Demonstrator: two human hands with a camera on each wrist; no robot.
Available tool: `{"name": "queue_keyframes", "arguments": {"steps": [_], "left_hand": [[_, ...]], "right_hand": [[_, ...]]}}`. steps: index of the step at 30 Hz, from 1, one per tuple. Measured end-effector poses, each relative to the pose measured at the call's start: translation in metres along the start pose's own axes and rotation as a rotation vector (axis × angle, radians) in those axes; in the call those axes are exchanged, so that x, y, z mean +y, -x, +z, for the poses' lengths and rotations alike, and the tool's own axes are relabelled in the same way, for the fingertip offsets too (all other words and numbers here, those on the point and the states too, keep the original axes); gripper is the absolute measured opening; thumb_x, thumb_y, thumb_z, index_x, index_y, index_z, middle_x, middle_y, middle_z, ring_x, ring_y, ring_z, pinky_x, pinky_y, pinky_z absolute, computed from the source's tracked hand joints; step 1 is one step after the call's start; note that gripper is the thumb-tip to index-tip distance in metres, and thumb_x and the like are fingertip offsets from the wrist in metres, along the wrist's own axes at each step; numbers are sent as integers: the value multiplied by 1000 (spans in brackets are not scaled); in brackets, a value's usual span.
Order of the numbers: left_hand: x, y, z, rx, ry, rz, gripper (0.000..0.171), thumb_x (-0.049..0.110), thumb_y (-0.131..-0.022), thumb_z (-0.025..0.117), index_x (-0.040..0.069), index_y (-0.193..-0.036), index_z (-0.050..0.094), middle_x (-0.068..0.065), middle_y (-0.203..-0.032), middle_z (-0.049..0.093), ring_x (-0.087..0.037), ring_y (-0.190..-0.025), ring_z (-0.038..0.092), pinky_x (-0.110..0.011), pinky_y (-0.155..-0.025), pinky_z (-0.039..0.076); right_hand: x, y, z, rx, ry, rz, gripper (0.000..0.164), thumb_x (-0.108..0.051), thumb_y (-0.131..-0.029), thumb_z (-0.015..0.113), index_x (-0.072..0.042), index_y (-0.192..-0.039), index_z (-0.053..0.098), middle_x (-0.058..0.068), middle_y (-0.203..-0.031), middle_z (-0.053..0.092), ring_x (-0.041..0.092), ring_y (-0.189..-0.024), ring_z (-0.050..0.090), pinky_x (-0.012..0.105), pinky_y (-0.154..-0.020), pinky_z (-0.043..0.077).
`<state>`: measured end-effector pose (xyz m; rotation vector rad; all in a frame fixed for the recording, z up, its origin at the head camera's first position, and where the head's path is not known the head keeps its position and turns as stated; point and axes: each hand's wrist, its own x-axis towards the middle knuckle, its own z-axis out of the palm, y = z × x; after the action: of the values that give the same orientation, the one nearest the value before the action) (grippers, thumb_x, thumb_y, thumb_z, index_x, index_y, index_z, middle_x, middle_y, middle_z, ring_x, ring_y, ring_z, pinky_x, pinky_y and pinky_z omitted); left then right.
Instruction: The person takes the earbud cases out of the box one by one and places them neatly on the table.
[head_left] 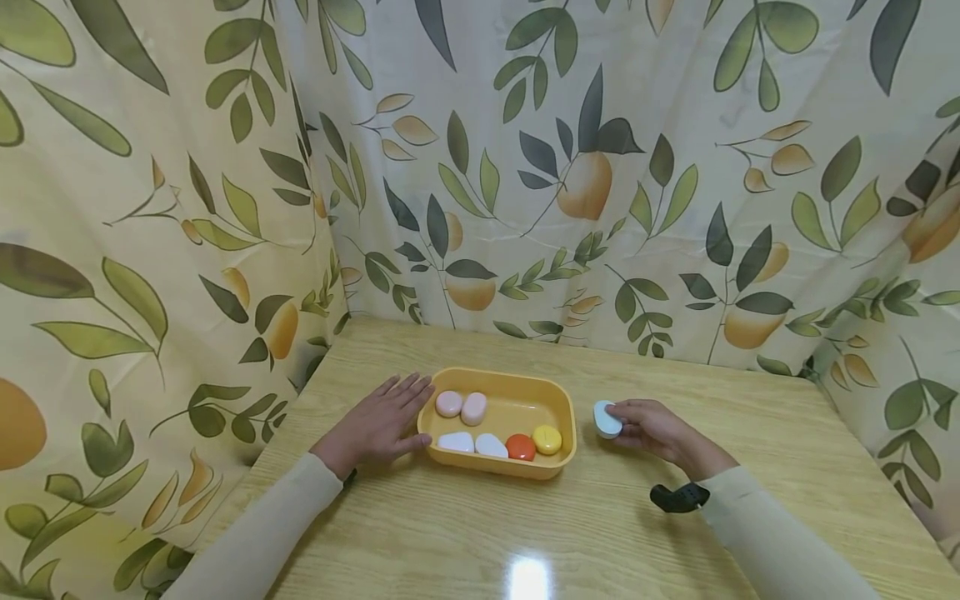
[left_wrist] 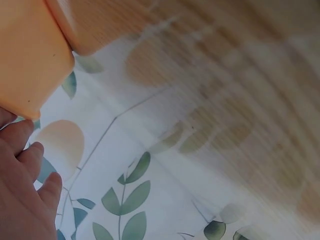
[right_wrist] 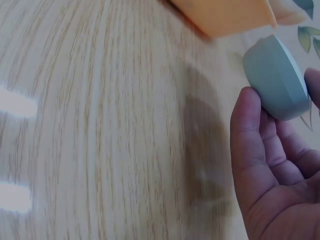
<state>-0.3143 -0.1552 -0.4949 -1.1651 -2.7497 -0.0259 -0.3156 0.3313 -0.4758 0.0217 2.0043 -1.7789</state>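
My right hand (head_left: 654,427) pinches a pale blue rounded block (head_left: 607,420) between thumb and fingers, to the right of a yellow-orange tray (head_left: 517,385). In the right wrist view the block (right_wrist: 276,77) shows a bevelled edge, held above the wooden table. At the tray's left end, my left hand (head_left: 381,422) lies with straight, spread fingers against the rim. Inside the tray are two pink rounded pieces (head_left: 473,409) at the back left. Along its front side lie two white pieces (head_left: 491,445), a red one (head_left: 521,447) and a yellow one (head_left: 547,439).
The tray stands on a light wood-grain table (head_left: 450,525). A curtain (head_left: 480,167) printed with leaves and fruit hangs behind the table and along its left and right sides. A black strap (head_left: 678,498) sits at the right wrist.
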Motion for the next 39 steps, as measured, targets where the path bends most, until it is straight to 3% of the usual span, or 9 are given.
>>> {"name": "queue_keyframes", "arguments": {"steps": [7,13,20,28,39], "left_hand": [[2,0,-2,-15,-1,1,84,66,-98,28,5,-155,20,-10,-160,18,-26,-147,11,-45,-117,8],[0,-2,-2,-11,-9,8,85,67,-97,27,5,-155,21,-11,-160,18,-26,-147,11,-45,-117,8],[-3,-3,-2,-8,12,18,85,66,-97,29,4,-155,20,-11,-160,17,-27,-147,10,-44,-117,7],[-3,-3,-4,-25,6,15,86,67,-97,28,5,-156,19,-10,-161,16,-27,-147,10,-43,-117,5],[-2,-1,-7,-17,-4,27,86,67,-97,30,5,-155,21,-11,-160,19,-28,-147,13,-46,-117,9]], "right_hand": [[5,1,-6,14,12,9,38,-25,-100,58,8,-118,53,9,-101,62,19,-91,64,37,-85,54],[7,2,-10,13,15,14,28,-24,-100,57,3,-111,58,7,-97,63,17,-89,64,36,-85,54],[8,2,-14,27,20,11,33,-24,-100,57,5,-114,55,7,-98,62,17,-88,64,36,-84,55],[10,2,-16,25,20,19,27,-22,-101,56,3,-108,58,6,-96,63,17,-88,64,35,-84,55],[11,0,-18,47,70,27,40,-21,-102,54,13,-123,49,8,-100,63,18,-91,65,36,-83,55]]}}
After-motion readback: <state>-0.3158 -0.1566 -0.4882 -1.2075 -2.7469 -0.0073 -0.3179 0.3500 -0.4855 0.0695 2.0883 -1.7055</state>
